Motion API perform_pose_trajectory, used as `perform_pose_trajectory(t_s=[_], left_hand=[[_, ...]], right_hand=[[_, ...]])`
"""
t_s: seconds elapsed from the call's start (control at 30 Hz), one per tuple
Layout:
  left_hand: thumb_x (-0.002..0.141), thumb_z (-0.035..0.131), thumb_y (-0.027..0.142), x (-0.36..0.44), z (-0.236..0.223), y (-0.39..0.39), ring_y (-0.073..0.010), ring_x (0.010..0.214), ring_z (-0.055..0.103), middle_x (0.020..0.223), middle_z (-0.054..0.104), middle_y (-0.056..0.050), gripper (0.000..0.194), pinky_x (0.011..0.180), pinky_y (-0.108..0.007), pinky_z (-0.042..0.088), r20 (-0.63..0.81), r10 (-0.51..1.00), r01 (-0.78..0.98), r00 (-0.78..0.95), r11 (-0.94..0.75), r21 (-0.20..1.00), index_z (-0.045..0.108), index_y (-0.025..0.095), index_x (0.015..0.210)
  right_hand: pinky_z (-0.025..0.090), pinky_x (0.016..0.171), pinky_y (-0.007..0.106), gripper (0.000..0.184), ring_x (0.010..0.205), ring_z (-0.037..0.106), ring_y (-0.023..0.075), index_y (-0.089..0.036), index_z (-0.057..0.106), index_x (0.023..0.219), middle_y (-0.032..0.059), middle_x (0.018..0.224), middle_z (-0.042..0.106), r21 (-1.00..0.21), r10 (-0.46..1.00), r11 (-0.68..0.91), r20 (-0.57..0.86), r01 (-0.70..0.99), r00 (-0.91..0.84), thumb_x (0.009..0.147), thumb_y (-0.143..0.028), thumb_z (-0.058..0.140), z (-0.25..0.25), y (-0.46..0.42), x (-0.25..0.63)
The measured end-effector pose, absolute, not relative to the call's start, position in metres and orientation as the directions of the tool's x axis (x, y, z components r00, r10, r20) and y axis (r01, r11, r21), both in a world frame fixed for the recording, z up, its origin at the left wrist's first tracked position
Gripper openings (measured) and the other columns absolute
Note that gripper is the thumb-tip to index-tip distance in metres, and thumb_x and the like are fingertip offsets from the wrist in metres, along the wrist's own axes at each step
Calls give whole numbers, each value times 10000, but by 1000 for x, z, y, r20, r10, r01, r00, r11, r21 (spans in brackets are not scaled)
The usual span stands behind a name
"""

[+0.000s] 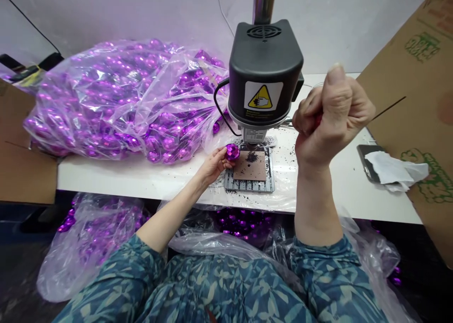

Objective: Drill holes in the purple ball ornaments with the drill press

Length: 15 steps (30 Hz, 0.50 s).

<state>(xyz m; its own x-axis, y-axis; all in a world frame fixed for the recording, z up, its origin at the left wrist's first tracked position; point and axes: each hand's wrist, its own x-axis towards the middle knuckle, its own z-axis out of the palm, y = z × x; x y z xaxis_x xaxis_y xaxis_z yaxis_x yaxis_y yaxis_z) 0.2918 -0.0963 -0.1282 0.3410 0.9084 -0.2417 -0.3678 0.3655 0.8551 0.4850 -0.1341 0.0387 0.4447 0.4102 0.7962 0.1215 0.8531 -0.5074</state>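
Observation:
My left hand [214, 165] pinches a shiny purple faceted ball [232, 152] at the left edge of a brown board [249, 167]. That board, with a small dark hole and dark shavings on it, lies on the slotted metal base [250, 188] of a bench drill press [266, 68]. My right hand [331, 111] is raised to the right of the black motor head, closed in a fist around the press's feed lever handle. Only a bit of red handle shows between the fingers. The drill bit's tip cannot be made out below the head.
A large clear bag of purple balls [123, 101] fills the table's left side. More bagged balls [244, 221] sit below the front edge. At right are a phone [368, 165] under white tissue [394, 167] and a cardboard box [417, 101]. Shavings litter the white table [106, 177].

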Motion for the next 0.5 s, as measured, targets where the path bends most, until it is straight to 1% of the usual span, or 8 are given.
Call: perform_pose_trajectory(t_s=[0.1,0.13,0.23,0.33,0.4,0.5], left_hand=[[803,846,343,298,-132,-100,-89,640,681,942,739,-42,421,565,-188,548,-209,929,-346,304,312,885,608,156,1094],[789,858,344,300,-133,-101,-83,626,674,950,737,-38,445,558,-189,544,-197,935,-321,294,290,902,604,157,1104],[778,864,393,304,-138,-102,-82,573,645,870,720,-20,524,526,-199,526,-169,938,-220,302,241,945,594,149,1155],[783,852,441,307,-142,-102,-87,549,618,800,695,-9,579,479,-199,486,-143,936,-144,322,198,970,596,135,1202],[778,852,456,309,-143,-102,-79,536,595,843,703,-24,595,446,-196,453,-117,942,-106,314,158,982,605,134,1214],[778,845,476,311,-144,-103,-66,541,582,995,724,-66,602,439,-193,437,-84,945,-47,317,104,993,611,150,1227]], right_hand=[[239,390,231,457,353,319,23,-191,455,526,-79,424,318,-485,409,873,787,54,462,912,-365,626,39,-133,484],[246,394,233,456,352,324,26,-191,456,519,-80,419,318,-483,410,875,783,40,467,909,-352,631,39,-133,483],[253,398,246,456,347,330,35,-191,455,512,-80,409,316,-466,401,885,779,17,482,897,-338,647,40,-133,482],[250,405,258,461,351,323,36,-194,446,514,-79,411,312,-468,393,883,779,34,489,897,-351,648,40,-133,481],[265,420,264,469,361,325,35,-196,438,517,-77,417,318,-484,400,873,778,57,485,900,-372,644,39,-134,481],[278,438,270,492,369,328,33,-197,425,521,-77,424,315,-495,402,866,779,78,480,895,-432,642,39,-136,481]])
